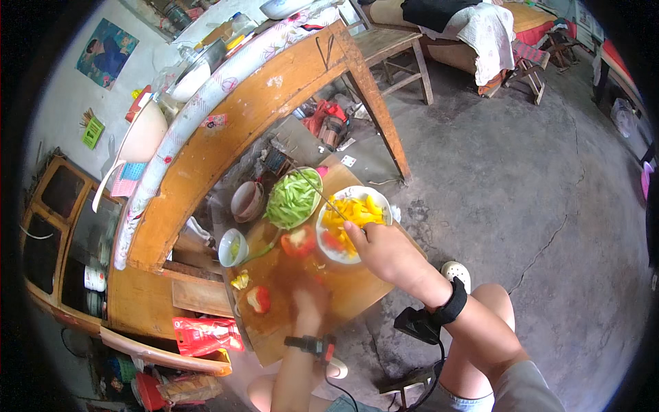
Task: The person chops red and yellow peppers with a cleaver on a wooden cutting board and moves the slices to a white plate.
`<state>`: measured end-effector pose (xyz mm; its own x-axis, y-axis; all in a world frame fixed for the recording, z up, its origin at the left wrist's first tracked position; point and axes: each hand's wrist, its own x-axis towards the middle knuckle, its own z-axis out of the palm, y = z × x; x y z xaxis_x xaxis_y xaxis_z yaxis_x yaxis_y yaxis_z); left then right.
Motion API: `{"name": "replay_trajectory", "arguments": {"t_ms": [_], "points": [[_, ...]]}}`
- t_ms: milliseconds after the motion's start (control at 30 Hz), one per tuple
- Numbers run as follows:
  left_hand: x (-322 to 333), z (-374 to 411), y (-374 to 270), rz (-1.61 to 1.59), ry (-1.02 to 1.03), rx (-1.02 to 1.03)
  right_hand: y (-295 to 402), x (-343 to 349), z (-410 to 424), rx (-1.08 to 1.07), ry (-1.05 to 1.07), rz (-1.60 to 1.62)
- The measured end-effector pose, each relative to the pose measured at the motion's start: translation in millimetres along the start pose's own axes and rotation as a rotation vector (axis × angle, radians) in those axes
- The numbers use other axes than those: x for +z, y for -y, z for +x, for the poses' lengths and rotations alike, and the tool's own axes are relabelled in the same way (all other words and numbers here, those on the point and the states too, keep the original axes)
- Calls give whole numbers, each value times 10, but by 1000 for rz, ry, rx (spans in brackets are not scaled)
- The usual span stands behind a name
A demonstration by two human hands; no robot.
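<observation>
My right hand [378, 250] grips a knife [320, 193], whose blade appears edge-on as a thin dark line. It is over a white plate [387, 208] of yellow pepper strips [360, 210] with some red pieces at the near side. My left hand [306, 296] is motion-blurred low over a wooden cutting board [355, 298]; its fingers and anything in them cannot be made out. Beyond it lies a cut red pepper piece [298, 241], and to its left another red pepper piece [259, 299]. Shredded green vegetable [292, 198] fills a bowl at the far side.
A small white bowl [226, 250] and yellow scraps [240, 280] sit along the left edge. An empty-looking bowl [247, 201] stands behind. A wooden table [247, 118] arches over the far left; its leg [381, 129] reaches the floor. A red packet [206, 336] lies on the left.
</observation>
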<state>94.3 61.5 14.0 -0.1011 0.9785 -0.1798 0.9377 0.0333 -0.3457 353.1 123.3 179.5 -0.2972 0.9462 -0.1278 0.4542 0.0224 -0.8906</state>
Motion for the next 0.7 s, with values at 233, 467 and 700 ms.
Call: {"name": "replay_trajectory", "arguments": {"t_ms": [233,467,700], "points": [[-108,66,28,-168,-9,-17,-65,14,14,-37,-18,16],[-311,343,131,-855,-368,-37,-61,-48,8,-10,-23,1],[-587,940,-195,-911,-443,-25,-85,22,86,-1,-45,3]]}}
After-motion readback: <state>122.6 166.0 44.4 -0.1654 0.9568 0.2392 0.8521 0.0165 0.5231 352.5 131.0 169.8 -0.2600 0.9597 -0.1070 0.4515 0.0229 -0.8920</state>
